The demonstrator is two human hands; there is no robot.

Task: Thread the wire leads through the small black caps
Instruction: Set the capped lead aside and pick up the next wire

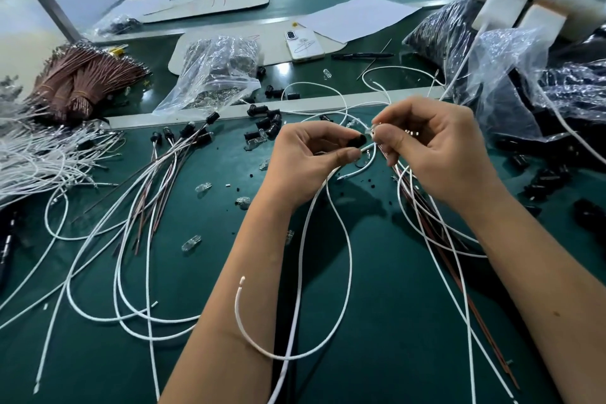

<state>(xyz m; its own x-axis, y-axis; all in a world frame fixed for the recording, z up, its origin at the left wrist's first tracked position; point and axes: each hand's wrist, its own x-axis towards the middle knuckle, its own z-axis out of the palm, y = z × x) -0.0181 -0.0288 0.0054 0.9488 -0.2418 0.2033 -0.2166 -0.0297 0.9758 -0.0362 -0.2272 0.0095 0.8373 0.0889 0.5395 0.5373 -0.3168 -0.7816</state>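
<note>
My left hand pinches a small black cap between thumb and fingers above the green mat. Just to its right, my right hand pinches a small clear bulb with its leads, held close to the cap's opening. A white wire lead drops from between the hands and loops down across my left forearm. More white and brown leads hang below my right hand. Loose black caps lie scattered behind the hands.
Finished capped leads fan out at left beside a white wire pile and brown wire bundles. Plastic bags of parts, a phone, a pen and bags of black parts sit behind and to the right.
</note>
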